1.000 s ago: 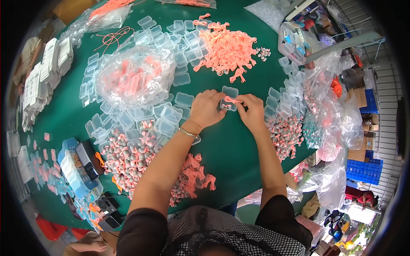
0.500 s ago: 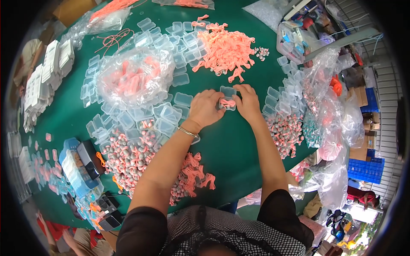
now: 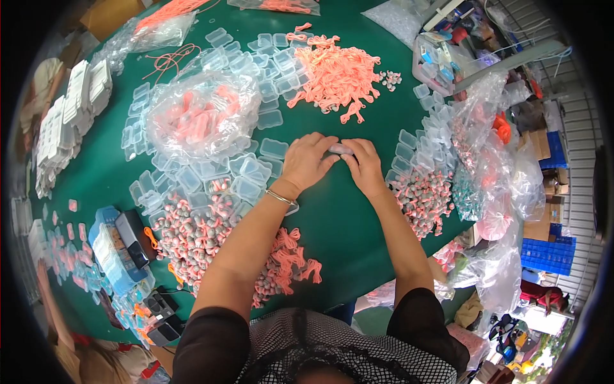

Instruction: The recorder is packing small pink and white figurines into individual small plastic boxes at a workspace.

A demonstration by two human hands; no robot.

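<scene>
Between my two hands, over the middle of the green table, is a small clear plastic box with its lid down. My left hand grips its left side with thumb and fingers. On its right side, my right hand presses with closed fingers. The box's contents are mostly hidden by my fingers and the lid. Beyond my hands lies a heap of coral cord bundles. Near my left forearm are a pile of grey-and-pink round pieces and more looped coral cords.
A clear bag of coral pieces sits among scattered empty clear boxes at left. White trays are stacked at far left. At right are more boxes, grey-and-pink pieces and plastic bags. Another person's arm shows at lower left.
The box stood open with a coral cord visible inside; its lid is now down. My right hand has moved in toward the left. The other person at lower left has shifted.
</scene>
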